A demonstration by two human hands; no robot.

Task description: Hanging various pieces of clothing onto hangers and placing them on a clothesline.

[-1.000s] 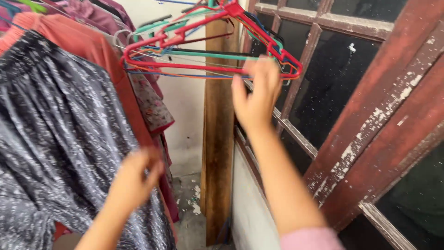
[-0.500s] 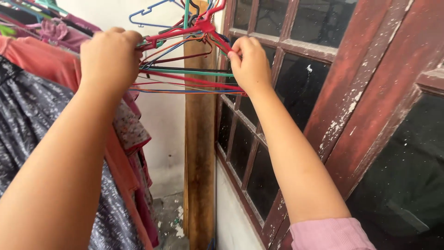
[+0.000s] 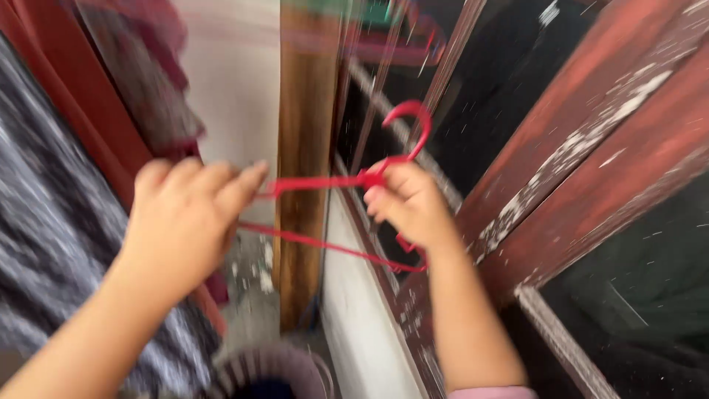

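Frame is motion-blurred. Both hands on one red hanger (image 3: pixel 336 214), held roughly level in front of the wooden post (image 3: pixel 303 170). Right hand (image 3: pixel 410 203) is just right of the post, against the window (image 3: pixel 458 103): fingers curled together around the hanger's neck, hook sticking up above the knuckles, lower bar running under the hand. Left hand (image 3: pixel 185 218) is left of the post: fingers pressed together and bent over the hanger's left end, fingertips at the top bar; exact pinch point too blurred to tell. Grey patterned cloth (image 3: pixel 44 244) and a red-orange garment (image 3: pixel 88 96) hang further left of the post, behind the left hand. Round ribbed basket (image 3: pixel 269 373) sits at the post's foot, bottom edge of view. Peeling red frame (image 3: pixel 591 162) to the right of the post.
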